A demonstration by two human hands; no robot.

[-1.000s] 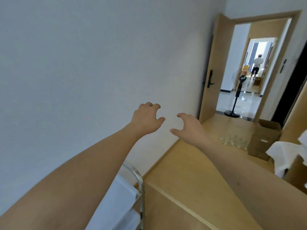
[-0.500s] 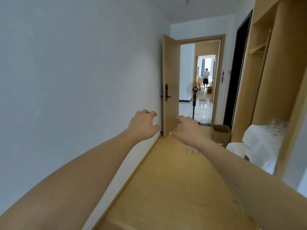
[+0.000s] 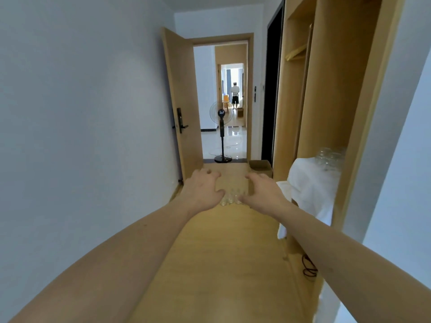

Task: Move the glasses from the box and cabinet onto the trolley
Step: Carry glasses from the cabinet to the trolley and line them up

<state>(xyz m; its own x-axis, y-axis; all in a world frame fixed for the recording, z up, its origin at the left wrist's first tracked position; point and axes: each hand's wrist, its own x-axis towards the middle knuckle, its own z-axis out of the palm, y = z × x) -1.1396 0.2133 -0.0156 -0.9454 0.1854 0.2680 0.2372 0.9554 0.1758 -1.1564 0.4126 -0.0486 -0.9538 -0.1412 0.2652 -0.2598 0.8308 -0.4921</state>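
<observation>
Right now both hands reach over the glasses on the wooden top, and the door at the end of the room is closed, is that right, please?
Not quite: the door stands open, as the head view shows. Both hands, left and right, do reach over the glasses on the wooden top.

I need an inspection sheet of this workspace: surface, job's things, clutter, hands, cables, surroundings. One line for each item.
Surface: long light wooden cabinet top, bare in front.
Job's things: small clear drinking glasses grouped far down the top; more clear glasses on a white cloth; open brown cardboard box at the far end.
Clutter: nothing seen.
Hands: left hand and right hand open, reaching, holding nothing.
Cables: dark cable loop, lower right.
Surroundings: open wooden door, black standing fan, distant person.
</observation>
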